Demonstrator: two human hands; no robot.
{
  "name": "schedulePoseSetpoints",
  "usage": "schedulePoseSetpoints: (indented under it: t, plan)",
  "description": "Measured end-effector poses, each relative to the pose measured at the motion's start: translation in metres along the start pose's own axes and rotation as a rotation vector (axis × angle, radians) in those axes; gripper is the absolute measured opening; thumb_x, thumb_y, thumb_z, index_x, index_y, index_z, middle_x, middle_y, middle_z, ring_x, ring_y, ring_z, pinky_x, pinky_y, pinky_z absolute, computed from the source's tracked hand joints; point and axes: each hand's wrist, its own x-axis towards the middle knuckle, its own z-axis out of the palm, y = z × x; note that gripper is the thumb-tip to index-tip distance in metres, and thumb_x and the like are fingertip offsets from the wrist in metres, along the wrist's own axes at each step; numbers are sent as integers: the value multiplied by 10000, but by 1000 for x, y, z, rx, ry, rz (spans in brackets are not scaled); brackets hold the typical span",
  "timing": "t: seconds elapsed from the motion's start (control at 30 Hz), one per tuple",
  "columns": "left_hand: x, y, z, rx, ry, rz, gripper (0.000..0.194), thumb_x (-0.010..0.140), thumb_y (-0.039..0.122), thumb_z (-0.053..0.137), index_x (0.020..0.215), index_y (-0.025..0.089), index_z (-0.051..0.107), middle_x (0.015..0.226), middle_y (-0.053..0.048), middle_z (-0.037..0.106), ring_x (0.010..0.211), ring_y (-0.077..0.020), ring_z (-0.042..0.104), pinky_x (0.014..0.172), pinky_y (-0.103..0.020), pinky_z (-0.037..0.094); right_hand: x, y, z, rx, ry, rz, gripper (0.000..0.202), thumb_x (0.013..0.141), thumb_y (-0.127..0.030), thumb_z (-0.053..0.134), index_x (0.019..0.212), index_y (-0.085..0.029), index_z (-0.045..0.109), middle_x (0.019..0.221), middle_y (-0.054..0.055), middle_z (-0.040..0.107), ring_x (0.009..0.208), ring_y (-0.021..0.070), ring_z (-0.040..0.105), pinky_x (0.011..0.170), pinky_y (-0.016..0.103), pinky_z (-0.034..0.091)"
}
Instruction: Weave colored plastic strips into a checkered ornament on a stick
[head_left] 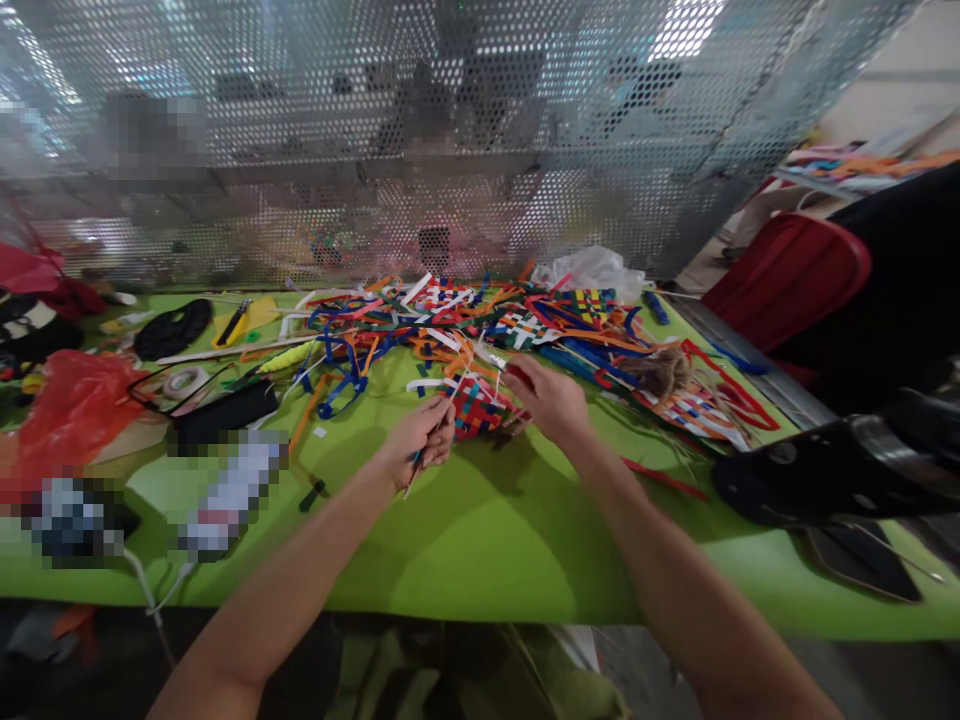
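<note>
Gripping a pale strip (459, 384): left hand (421, 438), left of the checkered woven piece (476, 410) over the surface (480, 560). Right hand (553, 400), right of it: fingers curled, hold indeterminable. Even strip tension appears advisable.

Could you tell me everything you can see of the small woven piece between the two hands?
The woven piece is mostly red, with blue, green and white squares in a checked over-and-under weave. Its flat strips look like plastic or ribbon; I can't tell which. It looks unfinished, with loose strip ends around it. It sits between the left hand and right hand, over the green tabletop. The right fingers seem to touch its right side; its underside is hidden.
</note>
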Motion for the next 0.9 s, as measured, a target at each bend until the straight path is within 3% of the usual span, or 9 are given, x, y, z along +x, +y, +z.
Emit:
schedulePoseSetpoints:
  t: [0.1,0.4,0.9]
  plan:
    - [1,2,0,25,46,5,272,907,398,541,764,191,438,417,118,314,276,-30,249,345,-153,229,0,2,-2,48,-2,-22,458,947,-554,366,1138,-248,648,882,62,722,726,222,635,570,276,347]
    - [5,1,-1,76,200,-5,187,921,271,468,756,187,439,409,111,363,260,-32,249,351,-160,252,-14,-24,10,123,-247,-281,418,965,-539,355,1117,-266,633,907,31,729,739,188,642,593,256,355]
    - [6,3,0,-13,157,-12,203,954,265,413,766,190,435,399,124,293,254,-34,220,345,-156,224,-11,-24,14,-36,-93,-310,467,973,-569,319,1128,-242,614,1015,57,715,786,188,634,573,270,292]
